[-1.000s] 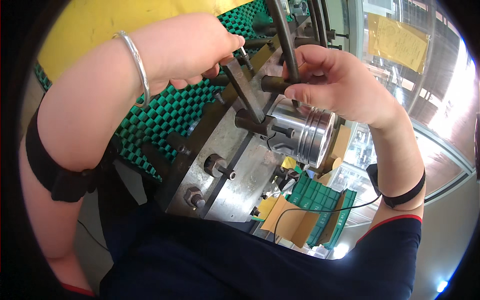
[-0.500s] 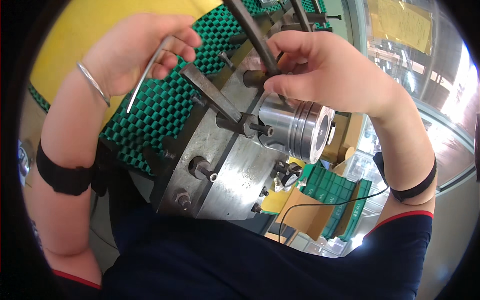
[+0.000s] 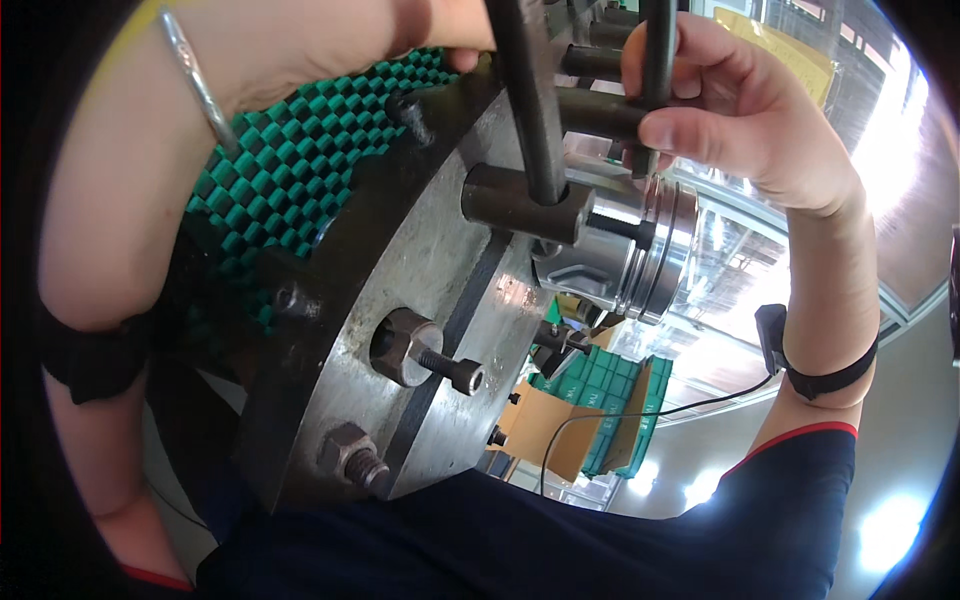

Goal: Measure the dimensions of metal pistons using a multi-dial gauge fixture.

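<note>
While the right hand (image 3: 745, 110) grips a dark rod (image 3: 657, 60) above the piston (image 3: 640, 250) and the left hand's (image 3: 440, 25) grasp stays hidden, a slip could pinch fingers against the steel fixture plate (image 3: 400, 290).

Dark steel rods held at a round grey metal fixture plate

The right hand (image 3: 760, 120) closes its grip on a black vertical rod (image 3: 658, 60) crossing a dark horizontal cylinder (image 3: 600, 112). A second dark steel bar (image 3: 530, 100) drops into a short black cylindrical block (image 3: 520, 205) standing out from the tilted, worn plate face (image 3: 400, 270), beside a shiny ringed aluminium piston (image 3: 640, 260)
</note>
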Available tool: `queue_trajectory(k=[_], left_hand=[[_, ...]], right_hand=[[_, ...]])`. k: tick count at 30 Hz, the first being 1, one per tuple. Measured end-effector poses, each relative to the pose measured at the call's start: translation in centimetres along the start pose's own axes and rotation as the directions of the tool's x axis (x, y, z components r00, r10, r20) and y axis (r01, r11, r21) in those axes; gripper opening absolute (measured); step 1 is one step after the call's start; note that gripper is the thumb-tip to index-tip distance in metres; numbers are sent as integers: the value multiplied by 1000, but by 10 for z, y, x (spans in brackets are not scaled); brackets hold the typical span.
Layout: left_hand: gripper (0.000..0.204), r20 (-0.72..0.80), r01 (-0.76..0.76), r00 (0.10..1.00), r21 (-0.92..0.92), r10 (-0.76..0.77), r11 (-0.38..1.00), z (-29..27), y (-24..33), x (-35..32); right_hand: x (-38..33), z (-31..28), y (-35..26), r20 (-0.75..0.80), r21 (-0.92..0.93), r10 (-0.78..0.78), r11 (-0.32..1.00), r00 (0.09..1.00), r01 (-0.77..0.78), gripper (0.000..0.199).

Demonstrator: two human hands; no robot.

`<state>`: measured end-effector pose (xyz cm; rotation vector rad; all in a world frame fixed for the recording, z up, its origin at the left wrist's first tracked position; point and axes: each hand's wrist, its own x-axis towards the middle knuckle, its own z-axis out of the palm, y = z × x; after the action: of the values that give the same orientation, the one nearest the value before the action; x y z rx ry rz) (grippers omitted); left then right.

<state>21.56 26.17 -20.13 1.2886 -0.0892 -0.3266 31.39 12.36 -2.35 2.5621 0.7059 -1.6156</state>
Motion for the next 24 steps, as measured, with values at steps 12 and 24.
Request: queue_trajectory(k=[12, 24], left_hand=[[29, -463, -266, 883, -360, 76, 894, 8, -7, -1], [29, -678, -402, 724, -262, 130, 877, 2, -13, 3]], right_hand=[[-4, -8, 4, -11, -1, -56, 998, 998, 56, 31], [-6, -10, 2, 20, -79, -113, 990, 993, 114, 30]])
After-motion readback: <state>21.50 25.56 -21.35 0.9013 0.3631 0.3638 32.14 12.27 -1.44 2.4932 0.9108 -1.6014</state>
